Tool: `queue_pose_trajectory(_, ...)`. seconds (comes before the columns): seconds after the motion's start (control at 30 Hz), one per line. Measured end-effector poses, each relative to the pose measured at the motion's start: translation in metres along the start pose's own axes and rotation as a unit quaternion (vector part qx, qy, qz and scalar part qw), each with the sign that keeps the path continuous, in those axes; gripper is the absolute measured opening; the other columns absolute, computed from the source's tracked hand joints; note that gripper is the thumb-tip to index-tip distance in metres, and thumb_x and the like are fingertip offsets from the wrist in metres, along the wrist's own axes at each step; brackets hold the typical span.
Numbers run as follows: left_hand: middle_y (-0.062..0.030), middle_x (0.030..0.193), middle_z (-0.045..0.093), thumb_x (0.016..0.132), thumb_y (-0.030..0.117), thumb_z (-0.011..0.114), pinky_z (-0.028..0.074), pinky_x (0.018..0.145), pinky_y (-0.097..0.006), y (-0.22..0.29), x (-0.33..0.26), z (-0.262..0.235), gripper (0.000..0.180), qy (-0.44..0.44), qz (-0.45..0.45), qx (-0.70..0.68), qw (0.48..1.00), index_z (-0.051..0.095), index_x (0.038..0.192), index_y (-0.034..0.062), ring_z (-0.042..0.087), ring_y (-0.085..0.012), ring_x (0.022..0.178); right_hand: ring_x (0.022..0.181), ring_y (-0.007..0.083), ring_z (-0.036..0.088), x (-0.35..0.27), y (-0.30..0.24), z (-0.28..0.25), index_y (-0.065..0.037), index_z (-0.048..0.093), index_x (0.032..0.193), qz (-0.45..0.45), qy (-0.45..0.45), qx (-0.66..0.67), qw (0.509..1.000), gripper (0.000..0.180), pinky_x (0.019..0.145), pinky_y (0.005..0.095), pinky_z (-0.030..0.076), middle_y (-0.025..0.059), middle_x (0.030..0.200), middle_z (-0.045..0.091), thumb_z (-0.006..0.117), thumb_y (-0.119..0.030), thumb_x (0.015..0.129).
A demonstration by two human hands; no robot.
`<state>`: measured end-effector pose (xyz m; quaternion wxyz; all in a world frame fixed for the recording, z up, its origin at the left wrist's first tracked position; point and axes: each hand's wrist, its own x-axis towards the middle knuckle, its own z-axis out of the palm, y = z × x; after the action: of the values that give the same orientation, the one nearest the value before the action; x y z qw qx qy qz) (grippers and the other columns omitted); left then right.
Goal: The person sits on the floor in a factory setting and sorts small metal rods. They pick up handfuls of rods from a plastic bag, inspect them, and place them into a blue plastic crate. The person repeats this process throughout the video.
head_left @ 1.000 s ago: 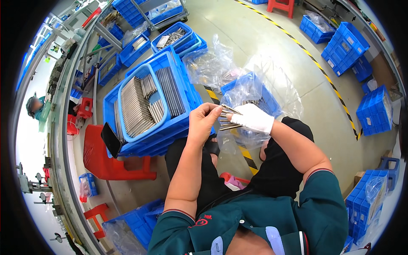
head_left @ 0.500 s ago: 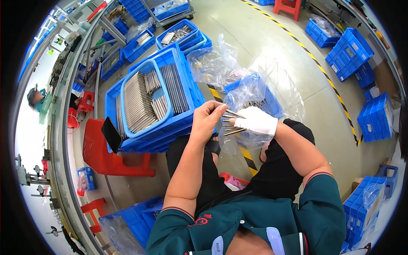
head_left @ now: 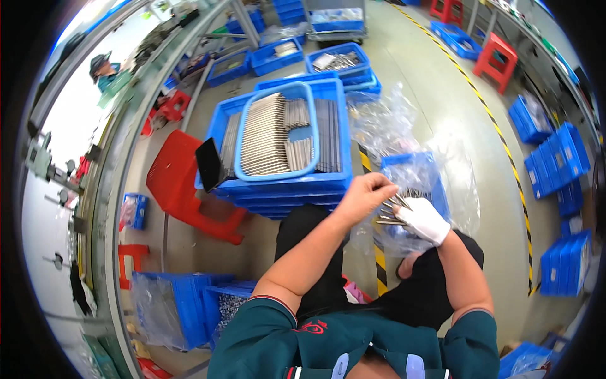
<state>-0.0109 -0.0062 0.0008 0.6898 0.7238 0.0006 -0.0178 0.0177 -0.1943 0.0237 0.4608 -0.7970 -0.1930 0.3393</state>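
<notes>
The gloved right hand (head_left: 424,219) clasps a bundle of thin metal rods (head_left: 390,211), long axis pointing left; the bare left hand (head_left: 366,196), just left, pinches their tips.

The scene is brightly and evenly lit from overhead, with only soft, short shadows under the stacked blue plastic crates (head_left: 284,189) in the middle. Left of those crates, a strip of the frame is washed out to near white. Just right of them, the crinkled clear plastic bag (head_left: 385,123) throws small glints of glare. The fisheye lens bends straight lines strongly toward the rim, where a black border closes in and detail softens; the centre stays sharp.
</notes>
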Motion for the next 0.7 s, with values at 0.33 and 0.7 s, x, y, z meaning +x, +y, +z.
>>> queue_pose_trajectory(0.33,0.0024,0.068,0.048,0.097,0.031,0.049,0.035,0.054,-0.019,-0.016,0.003,0.0,0.031,0.082,-0.009,-0.159,0.984,0.057,0.084,0.004,0.041,-0.0045,0.06,0.042,0.0048,0.033,0.003,0.001,-0.021,-0.004,0.052,0.093,-0.049,-0.026,0.366,0.929,0.047,0.039,0.0197,0.023,-0.0019,0.06,0.044,0.07,-0.046,0.079)
queue_pose_trajectory(0.7,0.0035,0.062,0.042,0.096,0.039,0.047,0.027,0.043,-0.021,-0.028,0.002,-0.005,0.034,0.069,-0.154,-0.272,0.947,0.053,0.081,0.0084,0.035,-0.0048,0.05,0.041,0.0048,0.032,0.02,-0.036,0.0,-0.01,0.047,0.085,0.027,-0.056,0.339,0.939,0.019,0.037,0.0204,0.023,-0.0012,0.058,0.043,0.06,-0.023,0.089)
